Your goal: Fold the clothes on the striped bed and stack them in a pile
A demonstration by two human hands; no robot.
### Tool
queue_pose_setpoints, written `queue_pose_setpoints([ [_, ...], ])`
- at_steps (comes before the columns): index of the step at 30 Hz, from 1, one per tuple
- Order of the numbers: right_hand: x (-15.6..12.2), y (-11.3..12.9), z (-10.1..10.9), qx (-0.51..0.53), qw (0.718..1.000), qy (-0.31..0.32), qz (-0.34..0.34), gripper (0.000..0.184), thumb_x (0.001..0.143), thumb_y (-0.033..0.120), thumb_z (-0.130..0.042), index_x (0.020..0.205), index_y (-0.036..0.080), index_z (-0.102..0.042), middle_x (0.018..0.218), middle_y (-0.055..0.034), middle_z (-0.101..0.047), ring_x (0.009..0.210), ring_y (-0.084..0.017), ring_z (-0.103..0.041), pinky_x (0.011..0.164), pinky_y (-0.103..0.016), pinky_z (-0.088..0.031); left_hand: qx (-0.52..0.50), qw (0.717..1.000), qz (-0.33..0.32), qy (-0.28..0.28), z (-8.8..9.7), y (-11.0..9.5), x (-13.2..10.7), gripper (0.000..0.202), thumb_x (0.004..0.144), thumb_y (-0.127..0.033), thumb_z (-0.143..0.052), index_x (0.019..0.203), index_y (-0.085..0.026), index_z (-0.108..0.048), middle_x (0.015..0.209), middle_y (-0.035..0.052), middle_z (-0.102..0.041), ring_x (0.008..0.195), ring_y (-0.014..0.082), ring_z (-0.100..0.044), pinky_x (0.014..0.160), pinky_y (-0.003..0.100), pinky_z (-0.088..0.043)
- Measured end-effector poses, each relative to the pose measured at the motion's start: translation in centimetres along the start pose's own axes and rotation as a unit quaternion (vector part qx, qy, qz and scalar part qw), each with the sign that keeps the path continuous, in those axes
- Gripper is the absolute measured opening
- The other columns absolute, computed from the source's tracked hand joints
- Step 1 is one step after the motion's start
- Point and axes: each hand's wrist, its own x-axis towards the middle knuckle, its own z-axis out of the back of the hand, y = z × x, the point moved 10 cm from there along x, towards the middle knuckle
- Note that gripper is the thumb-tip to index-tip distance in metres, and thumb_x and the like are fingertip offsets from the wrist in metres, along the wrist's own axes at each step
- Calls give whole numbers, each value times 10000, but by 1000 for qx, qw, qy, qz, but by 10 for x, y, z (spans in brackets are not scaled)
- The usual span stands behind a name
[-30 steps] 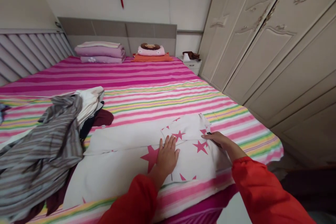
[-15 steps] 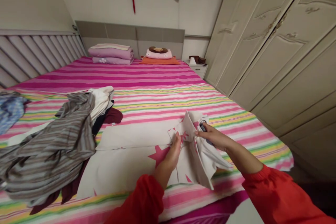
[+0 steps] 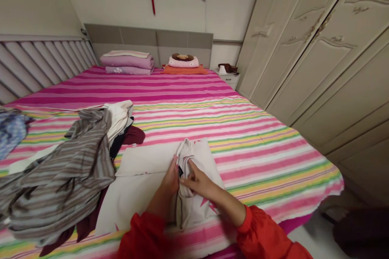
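A white shirt with pink stars lies on the bed in front of me, its collar end turned back over the rest of it. My left hand is closed on the left edge of the folded-over part, its fingers partly hidden by cloth. My right hand pinches the collar fabric from the right, thumb and index finger close together. Between the two hands a small dark label shows inside the collar.
Left of the shirt lies a heap with a grey-brown striped garment, a white garment and a maroon one. A blue checked garment is at far left. Folded bedding stands by the headboard. Wardrobes line the right.
Both hands have moved left, carrying the shirt's collar end from the right over onto its body. The right hand has come closer to the left hand.
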Motion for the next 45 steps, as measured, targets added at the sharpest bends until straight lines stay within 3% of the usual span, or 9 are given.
queue_pose_setpoints([
  [3, -16, -2, 16, 30, 999, -19, 27, 602, 892, 451, -488, 1431, 208, -373, 886, -26, -630, 713, -186, -663, 633, -351, -554, 110, 994, -23, -3, 3, -5, 4, 683, 578, -516, -813, 1119, -147, -618, 943, 103, -720, 905, 280, -685, 842, 416, -541],
  [7, -45, 20, 53, -188, 952, -159, 184, 362, 954, 319, -393, 1200, 200, -630, 1156, -113, -660, 1109, -224, -615, 986, -423, -489, 304, 933, -104, -160, 22, -30, 9, 982, 464, -261, -869, 1347, -128, -461, 1149, 122, -662, 1060, 283, -636, 949, 415, -495],
  [16, -56, 1, 45, -481, 822, -231, 200, 494, 969, 371, -456, 1436, 212, -456, 1484, -106, -469, 1405, -289, -370, 1101, -502, -366, 436, 825, -168, -318, 57, -54, -3, 484, 809, -161, -464, 1285, -112, -535, 1124, 156, -666, 1072, 271, -633, 961, 441, -497],
  [19, -52, -10, 40, -511, 808, -224, 188, 533, 960, 383, -470, 1466, 227, -412, 1502, -98, -444, 1420, -292, -342, 1121, -517, -313, 502, 758, -340, -242, 7, -75, -32, 495, 869, -156, -376, 1350, -150, -491, 1361, 151, -548, 1308, 249, -472, 1117, 453, -361],
  [23, -51, -20, 38, -524, 802, -216, 188, 529, 956, 353, -468, 1461, 201, -417, 1484, -112, -466, 1415, -290, -352, 1128, -532, -275, 662, 628, -404, 66, -78, -32, -42, 487, 948, -235, -338, 1423, -268, -443, 1500, 65, -448, 1431, 225, -317, 1180, 479, -245],
  [25, -54, -22, 42, -525, 800, -221, 188, 518, 969, 349, -446, 1460, 189, -414, 1479, -113, -470, 1410, -285, -361, 1130, -538, -261, 730, 593, -315, 125, -72, -10, -21, 467, 964, -304, -351, 1421, -307, -447, 1511, 41, -442, 1438, 245, -310, 1172, 528, -236],
  [30, -62, -24, 53, -524, 792, -246, 196, 521, 989, 362, -417, 1487, 216, -364, 1490, -86, -456, 1401, -265, -380, 1132, -516, -258, 805, 573, -152, 4, -15, -29, 34, 485, 974, -338, -323, 1424, -214, -458, 1533, 102, -395, 1448, 313, -278, 1154, 587, -226],
  [36, -76, -21, 48, -503, 788, -291, 205, 518, 985, 283, -407, 1494, 203, -354, 1454, -94, -506, 1401, -272, -381, 1122, -518, -280, 763, 543, -294, 190, -97, 18, 17, 508, 1001, -389, -214, 1441, -236, -418, 1522, 65, -422, 1439, 227, -314, 1171, 497, -248],
  [45, -83, -37, 38, -522, 792, -248, 199, 596, 977, 323, -440, 1536, 279, -237, 1530, -57, -400, 1418, -273, -349, 1126, -528, -275, 776, 511, -310, 203, -109, 35, 88, 532, 1002, -413, -203, 1479, -238, -360, 1539, 44, -394, 1456, 216, -273, 1199, 499, -177],
])
